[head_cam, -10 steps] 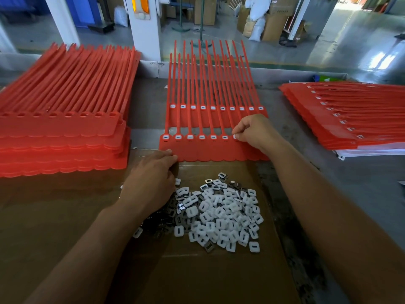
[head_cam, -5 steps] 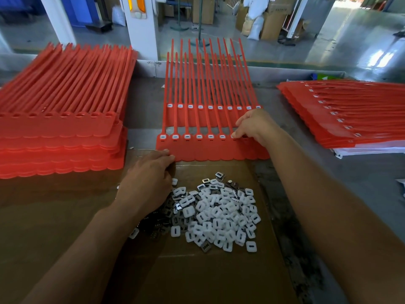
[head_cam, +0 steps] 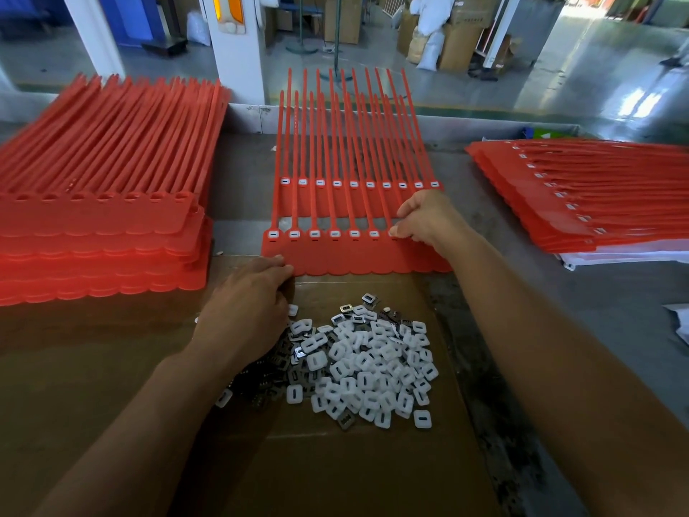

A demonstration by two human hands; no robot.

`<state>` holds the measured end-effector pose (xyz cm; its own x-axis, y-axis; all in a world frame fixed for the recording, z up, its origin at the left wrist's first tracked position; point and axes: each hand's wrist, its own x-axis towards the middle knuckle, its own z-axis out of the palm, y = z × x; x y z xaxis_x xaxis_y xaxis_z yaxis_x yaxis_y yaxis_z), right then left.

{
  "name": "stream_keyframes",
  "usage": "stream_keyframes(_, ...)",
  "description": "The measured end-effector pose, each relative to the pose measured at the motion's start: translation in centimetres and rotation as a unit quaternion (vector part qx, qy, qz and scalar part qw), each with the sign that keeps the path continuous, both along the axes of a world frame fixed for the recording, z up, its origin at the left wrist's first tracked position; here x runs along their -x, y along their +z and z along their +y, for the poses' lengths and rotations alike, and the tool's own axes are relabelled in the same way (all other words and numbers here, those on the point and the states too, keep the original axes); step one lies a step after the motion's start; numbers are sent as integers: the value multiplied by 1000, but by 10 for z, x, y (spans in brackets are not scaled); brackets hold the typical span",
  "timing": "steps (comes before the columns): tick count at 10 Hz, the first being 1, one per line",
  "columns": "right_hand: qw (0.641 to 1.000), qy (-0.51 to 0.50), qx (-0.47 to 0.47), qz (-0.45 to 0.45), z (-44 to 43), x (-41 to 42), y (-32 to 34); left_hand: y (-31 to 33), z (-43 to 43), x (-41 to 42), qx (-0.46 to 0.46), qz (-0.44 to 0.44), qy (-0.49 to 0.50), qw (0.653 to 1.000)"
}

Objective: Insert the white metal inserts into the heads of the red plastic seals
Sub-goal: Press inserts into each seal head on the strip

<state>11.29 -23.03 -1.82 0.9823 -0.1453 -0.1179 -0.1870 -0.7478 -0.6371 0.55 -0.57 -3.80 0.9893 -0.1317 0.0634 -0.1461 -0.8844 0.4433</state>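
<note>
Cardboard bench (head_cam: 93,386) — right hand (head_cam: 423,218) grip pinching red seal sheet (head_cam: 354,259); left hand (head_cam: 242,315) over white inserts (head_cam: 373,371), grip — cannot tell.

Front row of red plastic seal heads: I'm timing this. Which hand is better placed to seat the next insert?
Right. The right hand has its fingertips at the seventh head of the front red plastic seal sheet, beside six filled ones. The left hand rests at the pile of white metal inserts.
</note>
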Motion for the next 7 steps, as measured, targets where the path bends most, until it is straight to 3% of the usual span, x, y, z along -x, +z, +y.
stream_keyframes(1, 999, -2, -33, -43, -2, 7, -8, 0, -1, 0, 0, -1, 0, 1000)
stream_keyframes(3, 990, 93, -34, -101, 3, 35, -2, 0, 0, 0, 4, -1, -1, 1000)
stream_keyframes(5, 959, 284, 17, 1, 22, 76, 20, -1, 0, -1, 3, -4, 1, 1000)
stream_keyframes(7, 942, 325, 61, 50, 30, 83, 17, 0, -1, -1, 1, -2, 5, 1000)
